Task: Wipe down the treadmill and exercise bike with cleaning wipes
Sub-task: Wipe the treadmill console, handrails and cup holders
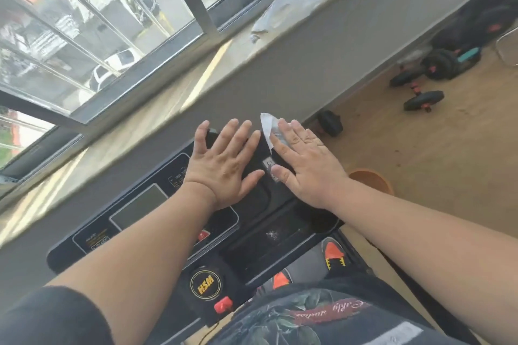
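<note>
Both hands are lying flat, fingers straight and spread — the right hand (304, 168) pressing the wipe (269, 129) at the treadmill console (140, 213)'s far right corner, the left hand (224, 165) just beside. Risk: 1 palm brushing the buttons — triggering the belt.

Both arms reach forward — left grip (224, 165) and right grip (301, 165) flat (fingers spread straight).

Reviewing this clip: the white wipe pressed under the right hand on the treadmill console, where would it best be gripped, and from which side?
Probably at the pointed corner of the wipe that sticks out past the fingertips of the right hand, pinched from the window side. The rest lies flat under the palm on the treadmill console, so only that free corner offers an edge.
</note>
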